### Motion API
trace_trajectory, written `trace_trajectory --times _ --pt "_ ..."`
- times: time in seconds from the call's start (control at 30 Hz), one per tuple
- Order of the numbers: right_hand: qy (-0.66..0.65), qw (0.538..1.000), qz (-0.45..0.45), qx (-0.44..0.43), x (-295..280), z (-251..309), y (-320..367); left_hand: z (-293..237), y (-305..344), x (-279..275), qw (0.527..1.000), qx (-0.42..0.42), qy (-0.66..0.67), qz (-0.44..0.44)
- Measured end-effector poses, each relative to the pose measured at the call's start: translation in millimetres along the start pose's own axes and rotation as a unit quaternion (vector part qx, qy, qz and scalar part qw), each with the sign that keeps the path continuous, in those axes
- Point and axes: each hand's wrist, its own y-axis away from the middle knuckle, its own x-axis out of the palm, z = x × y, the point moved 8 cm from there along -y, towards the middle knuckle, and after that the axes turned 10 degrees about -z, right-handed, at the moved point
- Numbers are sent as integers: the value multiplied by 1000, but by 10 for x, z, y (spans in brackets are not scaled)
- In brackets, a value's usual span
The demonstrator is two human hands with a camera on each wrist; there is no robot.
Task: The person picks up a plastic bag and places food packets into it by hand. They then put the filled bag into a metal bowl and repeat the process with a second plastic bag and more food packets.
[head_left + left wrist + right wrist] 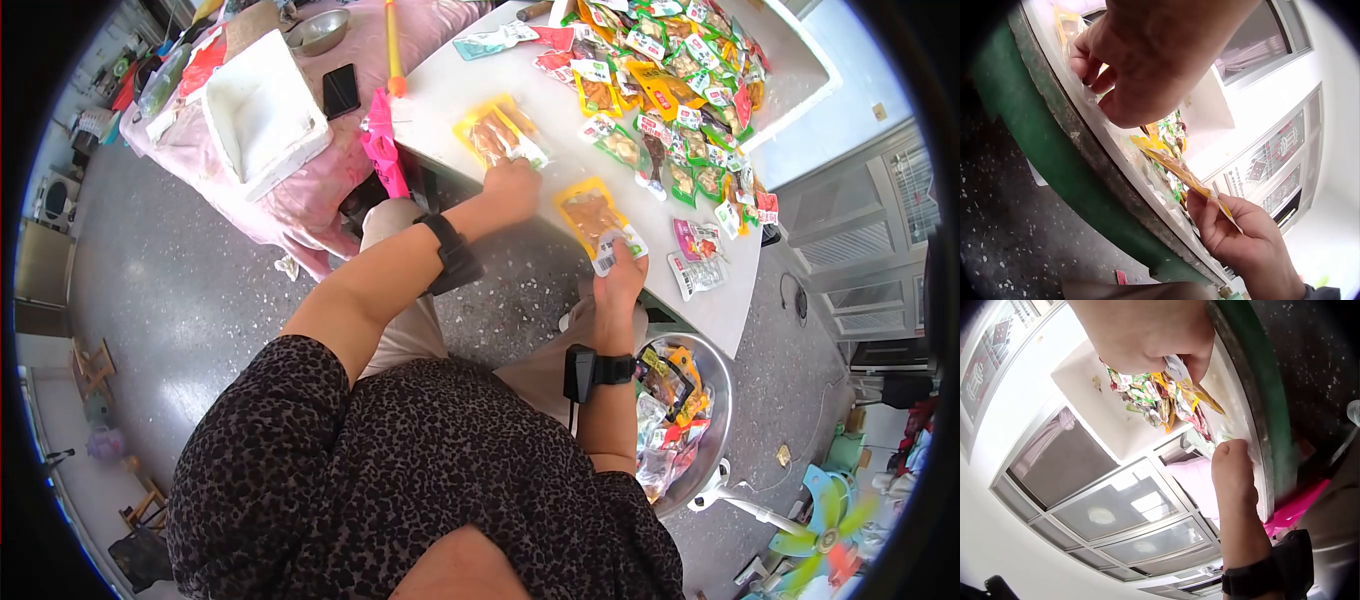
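Note:
In the head view, my left hand (512,190) pinches the near edge of a yellow packet (492,134) lying on the white tabletop; a second packet overlaps it. From the left wrist view, the fingers of this hand (1141,69) are curled at the packet's clear edge. My right hand (622,275) grips another yellow packet (588,210) by its white lower corner, thumb on top. This packet (1175,165) is tilted above the tabletop in the left wrist view. The right wrist view has my right hand (1154,337) at the top, its fingertips partly hidden.
Many colourful packets (690,95) spill from a white foam box (805,75) at the back right. Two small packets (697,272) lie near the table's right edge. A metal basin (722,400) of packets stands below. Left are a foam tray (262,115) and a phone (341,91).

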Motion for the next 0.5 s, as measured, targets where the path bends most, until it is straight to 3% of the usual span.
trace_trajectory --times 0.1,0.2,0.5 --pt "2 1000 -8 -13 -16 -44 -29 83 -59 90 999 -32 18 10" --pt "7 1000 -10 -24 6 -109 -70 68 -39 108 996 40 68 -37" --pt "-57 998 -13 38 133 -208 -39 56 58 -54 996 -19 84 -32"
